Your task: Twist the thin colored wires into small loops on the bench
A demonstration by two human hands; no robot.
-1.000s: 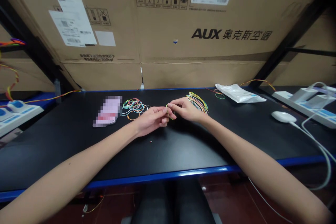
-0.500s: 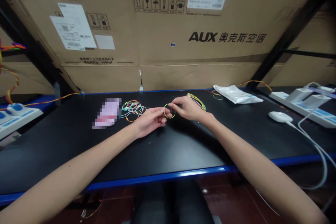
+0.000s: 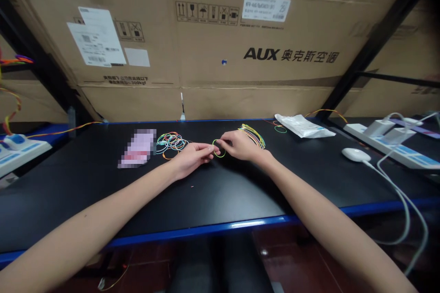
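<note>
Head view: bare table top lies open between my hands and the blue front edge. My right hand partly hides a wire bundle. My left thumb and fingertips, left hand palm inward, pinch the yellow-green wire loop between both hands; I cannot tell whether my right fingertips grip it.

Green loop partly behind right fingers
</note>
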